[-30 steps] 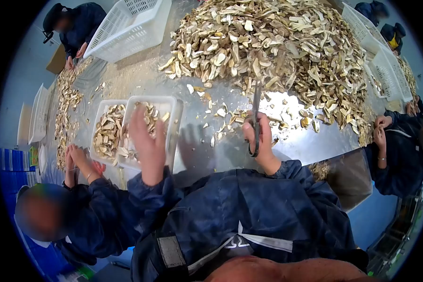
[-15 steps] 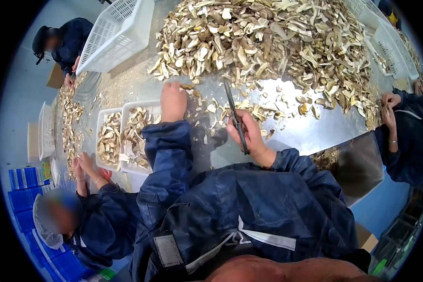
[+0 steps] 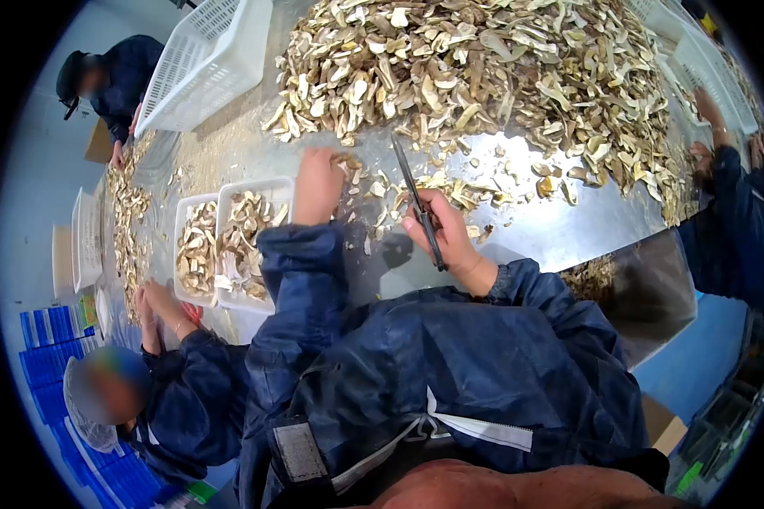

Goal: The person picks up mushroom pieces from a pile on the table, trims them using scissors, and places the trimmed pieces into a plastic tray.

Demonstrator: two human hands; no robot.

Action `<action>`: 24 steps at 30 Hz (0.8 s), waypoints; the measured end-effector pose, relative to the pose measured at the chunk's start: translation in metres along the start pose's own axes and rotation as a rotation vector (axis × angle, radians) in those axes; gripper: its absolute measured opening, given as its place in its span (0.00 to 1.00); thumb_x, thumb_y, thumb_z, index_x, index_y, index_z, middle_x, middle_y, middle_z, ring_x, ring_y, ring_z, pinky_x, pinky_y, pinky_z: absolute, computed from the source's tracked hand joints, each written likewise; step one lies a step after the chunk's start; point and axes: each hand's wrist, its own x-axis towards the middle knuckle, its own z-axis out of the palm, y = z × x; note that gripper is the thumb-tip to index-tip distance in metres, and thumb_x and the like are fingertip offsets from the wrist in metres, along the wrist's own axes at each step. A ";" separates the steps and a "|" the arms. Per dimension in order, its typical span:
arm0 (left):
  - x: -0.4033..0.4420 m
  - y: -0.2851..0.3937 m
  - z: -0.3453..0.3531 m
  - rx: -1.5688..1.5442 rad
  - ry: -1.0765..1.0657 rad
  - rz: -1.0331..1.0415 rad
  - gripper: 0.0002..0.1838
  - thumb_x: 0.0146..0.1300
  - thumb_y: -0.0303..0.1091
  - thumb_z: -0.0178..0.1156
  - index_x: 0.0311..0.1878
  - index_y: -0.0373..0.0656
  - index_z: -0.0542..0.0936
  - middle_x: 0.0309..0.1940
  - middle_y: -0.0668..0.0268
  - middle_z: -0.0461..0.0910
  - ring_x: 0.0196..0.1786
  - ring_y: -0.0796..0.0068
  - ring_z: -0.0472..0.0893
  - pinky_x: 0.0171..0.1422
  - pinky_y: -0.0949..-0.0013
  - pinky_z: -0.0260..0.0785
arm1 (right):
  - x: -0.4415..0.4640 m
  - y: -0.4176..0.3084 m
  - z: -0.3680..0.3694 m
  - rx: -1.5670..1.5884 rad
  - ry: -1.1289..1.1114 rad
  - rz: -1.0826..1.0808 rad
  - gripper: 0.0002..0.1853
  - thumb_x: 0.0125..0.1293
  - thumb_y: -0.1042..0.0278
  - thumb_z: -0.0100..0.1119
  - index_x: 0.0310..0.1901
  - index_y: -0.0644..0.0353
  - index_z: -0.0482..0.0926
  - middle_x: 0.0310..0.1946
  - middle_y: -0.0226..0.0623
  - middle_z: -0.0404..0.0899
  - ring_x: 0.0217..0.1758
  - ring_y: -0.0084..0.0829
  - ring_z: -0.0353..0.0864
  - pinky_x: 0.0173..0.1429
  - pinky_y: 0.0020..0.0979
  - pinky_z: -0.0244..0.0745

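Observation:
Near the table's middle, my left hand (image 3: pixel 318 188) is closed with its fingers curled down. A brown-and-pale dried mushroom slice (image 3: pixel 346 160) shows at its fingertips; the grip itself is mostly hidden. To its right, my right hand (image 3: pixel 448 231) is wrapped around dark scissors (image 3: pixel 412 182). Their blades look closed together and point up and away from me. Small mushroom pieces (image 3: pixel 458 193) lie scattered around the scissors. Beyond both hands rises a large heap of dried mushroom slices (image 3: pixel 475 68). Left of my left hand, two white trays (image 3: pixel 222 197) hold sorted slices.
White perforated baskets stand at back left (image 3: pixel 208 72) and back right (image 3: pixel 713 81). An open grey-sided container (image 3: pixel 654 288) with brown bits sits beside my right elbow. Co-workers' hands work at the left (image 3: pixel 160 305), far left (image 3: pixel 117 155) and right (image 3: pixel 711 114) edges.
My left hand has shifted slightly right, the slice moving with it. The scissors have moved slightly up and left. At right, a co-worker's arm has reached out toward the white basket.

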 end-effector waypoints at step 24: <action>-0.028 0.024 0.005 -0.170 -0.035 -0.200 0.13 0.61 0.37 0.69 0.38 0.35 0.83 0.24 0.60 0.79 0.29 0.67 0.77 0.35 0.62 0.68 | -0.001 0.001 0.000 0.045 0.005 0.046 0.22 0.66 0.62 0.71 0.55 0.63 0.74 0.29 0.33 0.78 0.29 0.24 0.76 0.37 0.27 0.72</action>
